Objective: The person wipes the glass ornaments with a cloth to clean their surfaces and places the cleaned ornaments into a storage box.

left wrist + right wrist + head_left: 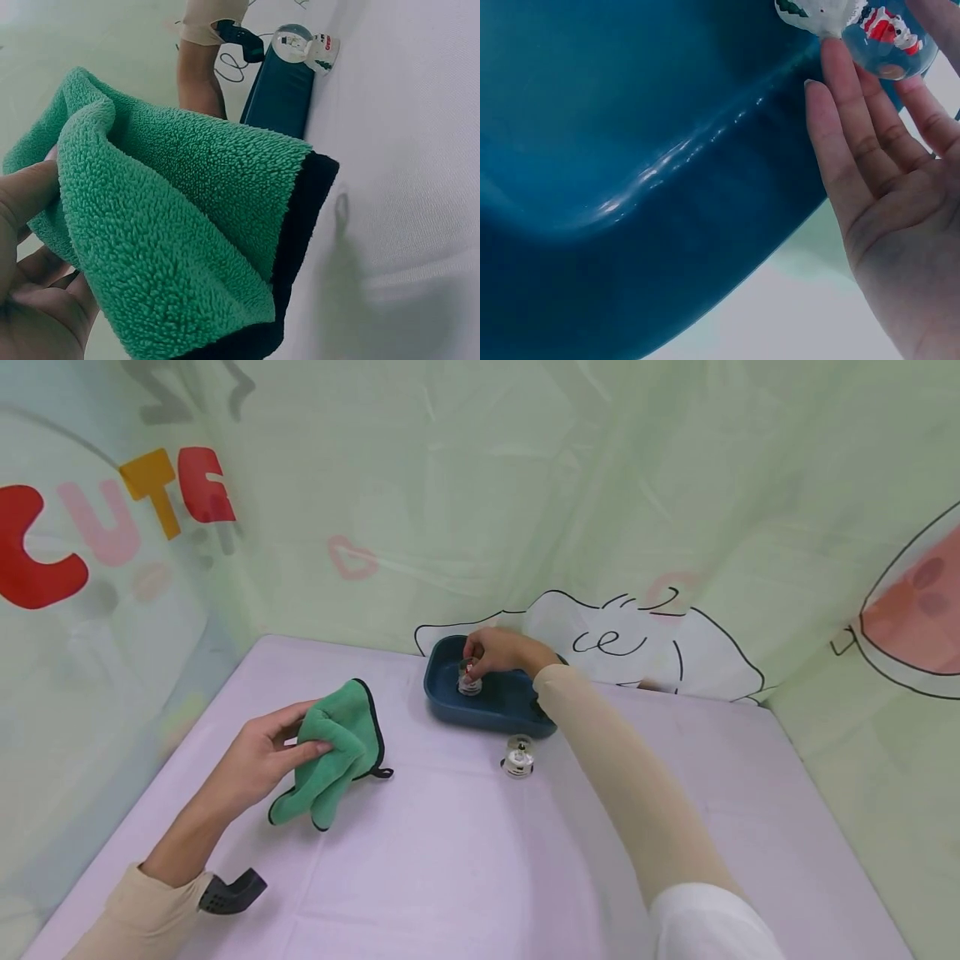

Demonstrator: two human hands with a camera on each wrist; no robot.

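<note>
My left hand (258, 758) pinches a green cloth (337, 739) with black edging and a small loop, held up above the table's left side. The cloth (180, 225) fills much of the left wrist view. At the back, my right hand (504, 652) holds a small snow globe (470, 683) inside a dark blue tray (480, 718). In the right wrist view, the fingers and thumb are around the clear dome of this globe (891, 46), which has a red-and-white figure inside. A second snow globe (519, 757) with a white base stands on the table before the tray.
A pale lilac cloth covers the table (420, 860). Printed curtains (480, 510) hang close behind the tray and along both sides. A black wrist mount (232, 893) sticks out from my left sleeve.
</note>
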